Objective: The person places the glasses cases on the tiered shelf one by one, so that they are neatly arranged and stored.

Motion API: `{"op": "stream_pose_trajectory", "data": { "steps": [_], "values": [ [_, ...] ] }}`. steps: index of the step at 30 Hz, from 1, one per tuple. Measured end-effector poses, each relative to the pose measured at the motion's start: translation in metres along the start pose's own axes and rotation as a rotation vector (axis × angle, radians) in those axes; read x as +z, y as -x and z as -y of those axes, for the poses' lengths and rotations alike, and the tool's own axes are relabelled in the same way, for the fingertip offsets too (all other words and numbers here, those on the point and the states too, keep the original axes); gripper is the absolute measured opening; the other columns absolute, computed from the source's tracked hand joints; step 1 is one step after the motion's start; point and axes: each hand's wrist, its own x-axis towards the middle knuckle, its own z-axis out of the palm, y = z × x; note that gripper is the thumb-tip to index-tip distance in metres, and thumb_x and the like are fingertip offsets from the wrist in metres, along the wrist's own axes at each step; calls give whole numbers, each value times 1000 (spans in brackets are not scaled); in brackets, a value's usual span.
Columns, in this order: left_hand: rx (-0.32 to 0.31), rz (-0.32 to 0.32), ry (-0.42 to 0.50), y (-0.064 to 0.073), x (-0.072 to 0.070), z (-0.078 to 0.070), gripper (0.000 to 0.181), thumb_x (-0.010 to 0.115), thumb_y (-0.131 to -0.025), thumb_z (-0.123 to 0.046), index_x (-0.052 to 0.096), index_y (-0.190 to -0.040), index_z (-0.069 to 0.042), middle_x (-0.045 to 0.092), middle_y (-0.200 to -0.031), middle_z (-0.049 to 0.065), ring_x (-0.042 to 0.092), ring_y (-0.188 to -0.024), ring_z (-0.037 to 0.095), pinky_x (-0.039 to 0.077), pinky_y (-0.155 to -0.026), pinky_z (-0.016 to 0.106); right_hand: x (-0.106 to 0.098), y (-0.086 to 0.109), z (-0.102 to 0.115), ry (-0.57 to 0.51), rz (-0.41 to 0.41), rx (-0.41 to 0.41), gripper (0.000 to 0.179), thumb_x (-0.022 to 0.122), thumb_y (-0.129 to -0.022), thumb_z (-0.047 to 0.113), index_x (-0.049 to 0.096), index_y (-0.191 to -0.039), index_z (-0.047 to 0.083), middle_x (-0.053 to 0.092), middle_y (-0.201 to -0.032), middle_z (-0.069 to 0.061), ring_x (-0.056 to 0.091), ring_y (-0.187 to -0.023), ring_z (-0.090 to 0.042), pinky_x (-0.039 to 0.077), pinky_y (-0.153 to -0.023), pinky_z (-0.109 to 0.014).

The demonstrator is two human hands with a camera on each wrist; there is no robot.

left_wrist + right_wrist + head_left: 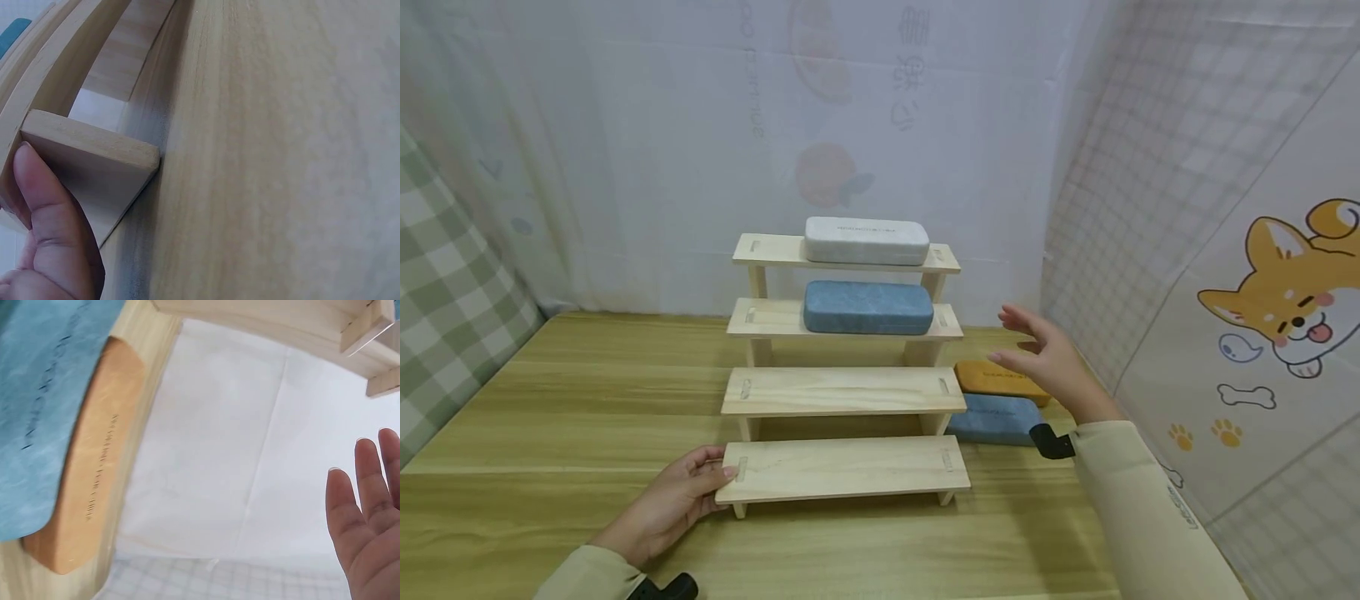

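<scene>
A light wooden stepped display stand has several tiers on the table. My left hand pinches the left end of its lowest tier, thumb on top; the left wrist view shows the thumb by a stand leg. On the top tier sits a white glasses case, and a blue glasses case lies one tier below. My right hand hovers right of the stand, fingers extended and holding nothing. Below it, an orange glasses case and another blue glasses case lie on the table.
The wood-grain table runs under everything. A pale curtain hangs behind the stand. At the right rises a patterned cloth wall with a cartoon dog, and green checked cloth hangs at the left.
</scene>
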Motion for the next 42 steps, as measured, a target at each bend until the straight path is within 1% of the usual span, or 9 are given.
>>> {"op": "stream_pose_trajectory", "data": {
  "steps": [5, 12, 18, 20, 25, 32, 34, 38, 42],
  "values": [
    [2, 0, 1, -1, -1, 1, 67, 55, -98, -16, 14, -142, 15, 52, -117, 8, 58, -95, 12, 51, -79, 29, -3, 8, -18, 1, 9, 61, 80, 68, -90, 36, 26, -153, 9, 36, -151, -16, 34, -136, -35, 32, -107, -54],
    [6, -5, 6, -1, 0, 1, 65, 54, -99, -14, 15, -142, 15, 53, -116, 7, 58, -96, 12, 52, -80, 30, -5, 20, -44, -31, 39, 108, 76, 65, -93, 32, 25, -152, 6, 33, -151, -21, 33, -135, -38, 36, -103, -53],
    [7, -15, 17, -2, 1, 1, 65, 54, -99, -13, 16, -142, 14, 53, -116, 7, 58, -95, 12, 52, -79, 30, -8, 30, -67, -49, 50, 137, 72, 63, -95, 28, 25, -151, 2, 34, -149, -24, 33, -135, -40, 44, -95, -36],
    [10, -12, 20, -3, 1, 2, 64, 54, -99, -13, 16, -142, 14, 53, -115, 6, 58, -95, 12, 52, -79, 30, -9, 33, -74, -61, 65, 151, 71, 62, -96, 28, 26, -150, 1, 34, -148, -25, 32, -136, -39, 42, -98, -39],
    [15, -4, 21, -3, -1, 3, 65, 55, -98, -14, 15, -142, 14, 53, -115, 6, 58, -95, 12, 52, -79, 30, -10, 39, -89, -95, 123, 182, 71, 62, -96, 27, 25, -149, -3, 34, -146, -28, 31, -134, -43, 32, -103, -60],
    [13, -11, 7, -2, -1, 3, 67, 56, -98, -16, 15, -142, 15, 54, -116, 6, 58, -96, 12, 51, -80, 30, -10, 47, -109, -136, 190, 216, 72, 58, -98, 27, 21, -150, -4, 31, -148, -29, 31, -134, -46, 28, -105, -62],
    [11, -11, 5, -2, -1, 3, 68, 55, -98, -16, 14, -143, 15, 53, -116, 7, 58, -96, 12, 51, -80, 30, -10, 49, -113, -142, 200, 222, 71, 57, -98, 28, 21, -150, -4, 31, -148, -29, 31, -135, -46, 32, -105, -56],
    [6, -9, 9, -2, -1, 4, 67, 54, -99, -15, 14, -143, 15, 54, -115, 6, 58, -95, 12, 51, -79, 29, -11, 51, -119, -197, 224, 241, 70, 56, -99, 26, 19, -150, -4, 28, -150, -29, 30, -135, -45, 43, -99, -32],
    [10, 6, 19, -2, -2, 6, 64, 53, -99, -13, 14, -142, 15, 56, -111, 2, 59, -93, 11, 51, -78, 29, -12, 52, -126, -248, 257, 276, 72, 55, -99, 24, 16, -151, -4, 21, -153, -29, 25, -138, -45, 40, -93, -18]
  ]
}}
